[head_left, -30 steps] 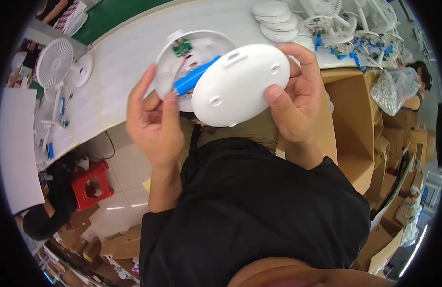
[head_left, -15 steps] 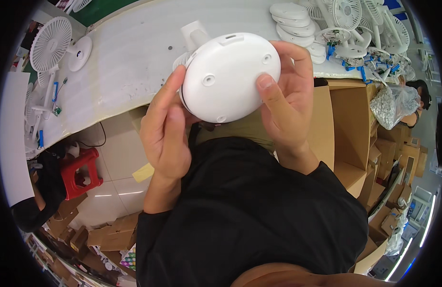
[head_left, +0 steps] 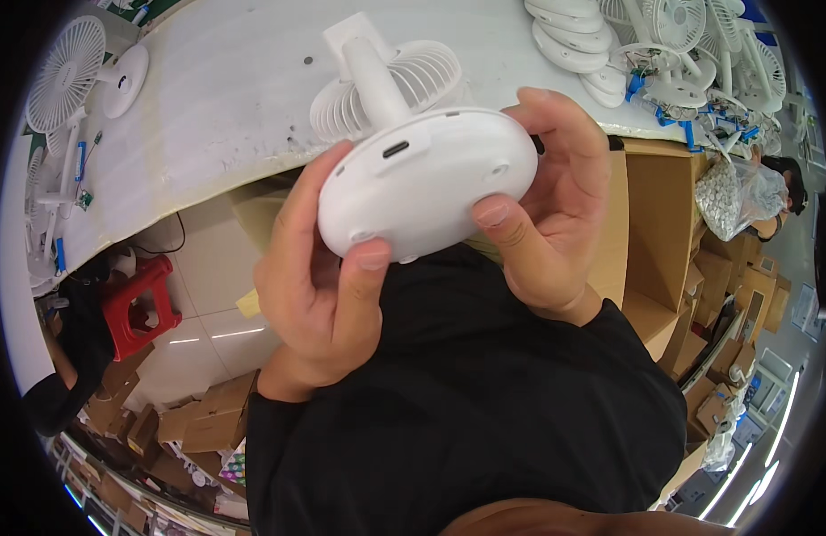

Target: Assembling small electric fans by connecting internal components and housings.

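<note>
Between my two hands is a small white fan [head_left: 431, 192], held up by its round base, with the underside tilted toward me. A dark oblong port shows on the base's edge, and round recesses dot its bottom. Its stem and slatted head point away, over the worktable. My left hand [head_left: 319, 286] grips the left side, thumb on the underside near a recess. Around the right side is my right hand [head_left: 556, 210], thumb pressed on the bottom and fingers behind the rim.
The white worktable [head_left: 225, 89] carries another white fan [head_left: 69, 71] at left, stacked white bases [head_left: 569, 40] and several fans with wiring at right. A bag of small parts [head_left: 718, 196] hangs by cardboard boxes [head_left: 658, 232]. A red stool [head_left: 143, 304] stands beside another person's arm [head_left: 69, 375].
The fan has been tipped so its port edge faces me and its stem and head show more. My left thumb has moved onto the underside.
</note>
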{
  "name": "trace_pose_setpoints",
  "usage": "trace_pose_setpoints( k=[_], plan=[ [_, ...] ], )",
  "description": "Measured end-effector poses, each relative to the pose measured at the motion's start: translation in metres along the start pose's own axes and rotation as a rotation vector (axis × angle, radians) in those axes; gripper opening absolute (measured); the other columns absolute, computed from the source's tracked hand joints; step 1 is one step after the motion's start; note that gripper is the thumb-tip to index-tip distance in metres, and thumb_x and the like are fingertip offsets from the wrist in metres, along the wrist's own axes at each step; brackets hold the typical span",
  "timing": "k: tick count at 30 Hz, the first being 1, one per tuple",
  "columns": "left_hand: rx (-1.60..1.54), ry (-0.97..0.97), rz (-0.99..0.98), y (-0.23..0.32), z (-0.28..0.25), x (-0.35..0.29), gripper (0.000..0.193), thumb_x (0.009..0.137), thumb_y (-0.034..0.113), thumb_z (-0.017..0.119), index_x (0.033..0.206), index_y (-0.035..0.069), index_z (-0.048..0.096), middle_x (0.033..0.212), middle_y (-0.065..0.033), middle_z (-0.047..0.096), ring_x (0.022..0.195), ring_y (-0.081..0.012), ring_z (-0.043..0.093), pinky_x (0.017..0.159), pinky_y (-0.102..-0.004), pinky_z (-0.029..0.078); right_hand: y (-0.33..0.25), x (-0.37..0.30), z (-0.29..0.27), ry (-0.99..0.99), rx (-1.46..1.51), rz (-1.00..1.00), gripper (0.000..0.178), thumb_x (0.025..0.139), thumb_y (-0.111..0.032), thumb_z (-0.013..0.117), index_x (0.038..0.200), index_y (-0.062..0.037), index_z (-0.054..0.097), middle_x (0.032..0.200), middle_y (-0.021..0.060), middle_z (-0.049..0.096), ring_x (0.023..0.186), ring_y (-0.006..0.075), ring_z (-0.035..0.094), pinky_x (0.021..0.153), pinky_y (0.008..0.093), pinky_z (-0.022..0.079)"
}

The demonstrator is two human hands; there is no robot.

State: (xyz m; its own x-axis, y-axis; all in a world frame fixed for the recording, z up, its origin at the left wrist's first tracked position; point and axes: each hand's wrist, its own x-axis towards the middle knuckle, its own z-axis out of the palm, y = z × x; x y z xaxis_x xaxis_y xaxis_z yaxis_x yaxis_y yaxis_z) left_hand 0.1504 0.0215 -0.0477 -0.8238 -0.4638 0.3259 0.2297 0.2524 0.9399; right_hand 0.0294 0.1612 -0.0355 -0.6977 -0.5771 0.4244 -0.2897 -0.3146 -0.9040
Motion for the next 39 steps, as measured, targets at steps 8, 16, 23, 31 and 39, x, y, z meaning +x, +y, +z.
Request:
trace_pose_setpoints(
  k=[8, 16, 23, 31, 39],
  plan=[
    [-0.027, 0.037, -0.005, -0.001, 0.004, -0.004, 0.047, 0.088, 0.016, 0.066, 0.126, -0.008, 0.053, 0.116, -0.0221, 0.062, 0.094, -0.0241, 0.063, 0.081, -0.0294, 0.051, -0.013, 0.017, -0.013, -0.216, -0.148, 0.107, 0.049, 0.077, -0.012, 0.074, 0.121, 0.0024, 0.057, 0.114, 0.0146, 0.053, 0.094, 0.0201, 0.052, 0.084, 0.0268, 0.041],
    [0.095, -0.056, 0.039, -0.003, -0.009, -0.008, 0.04, 0.087, 0.021, 0.069, 0.117, -0.005, 0.06, 0.113, -0.0211, 0.064, 0.09, -0.0234, 0.063, 0.076, -0.0294, 0.051, -0.011, 0.017, -0.018, -0.374, -0.217, -0.026, 0.044, 0.075, -0.015, 0.08, 0.111, 0.0024, 0.062, 0.11, 0.0135, 0.053, 0.083, 0.0198, 0.054, 0.072, 0.0265, 0.044],
    [-0.543, 0.228, 0.041, -0.005, 0.019, 0.027, 0.041, 0.101, 0.037, 0.041, 0.089, 0.003, 0.059, 0.083, -0.0093, 0.06, 0.08, -0.0206, 0.057, 0.074, -0.0325, 0.047, -0.001, 0.014, -0.001, -0.194, -0.299, -0.485, 0.042, 0.076, -0.014, 0.078, 0.112, -0.0002, 0.062, 0.114, 0.0143, 0.052, 0.087, 0.0212, 0.055, 0.075, 0.0282, 0.045],
    [-1.159, 0.233, 0.032, -0.011, 0.021, 0.062, 0.035, 0.102, 0.026, 0.028, 0.077, 0.01, 0.046, 0.07, -0.0051, 0.051, 0.065, -0.0172, 0.047, 0.061, -0.0304, 0.04, -0.008, 0.017, 0.023, -0.163, -0.285, -0.484, 0.04, 0.079, -0.013, 0.075, 0.115, -0.003, 0.061, 0.121, 0.0158, 0.051, 0.095, 0.0231, 0.056, 0.081, 0.0301, 0.046],
    [-0.517, 0.253, 0.559, -0.001, 0.007, 0.068, 0.04, 0.106, 0.033, 0.024, 0.083, 0.008, 0.047, 0.057, -0.0065, 0.053, 0.05, -0.0147, 0.042, 0.051, -0.0251, 0.036, -0.026, 0.002, 0.018, -0.363, -0.076, 0.117, 0.053, 0.088, -0.014, 0.062, 0.138, -0.0019, 0.049, 0.138, 0.018, 0.045, 0.122, 0.0278, 0.045, 0.106, 0.0376, 0.033]
  ],
)
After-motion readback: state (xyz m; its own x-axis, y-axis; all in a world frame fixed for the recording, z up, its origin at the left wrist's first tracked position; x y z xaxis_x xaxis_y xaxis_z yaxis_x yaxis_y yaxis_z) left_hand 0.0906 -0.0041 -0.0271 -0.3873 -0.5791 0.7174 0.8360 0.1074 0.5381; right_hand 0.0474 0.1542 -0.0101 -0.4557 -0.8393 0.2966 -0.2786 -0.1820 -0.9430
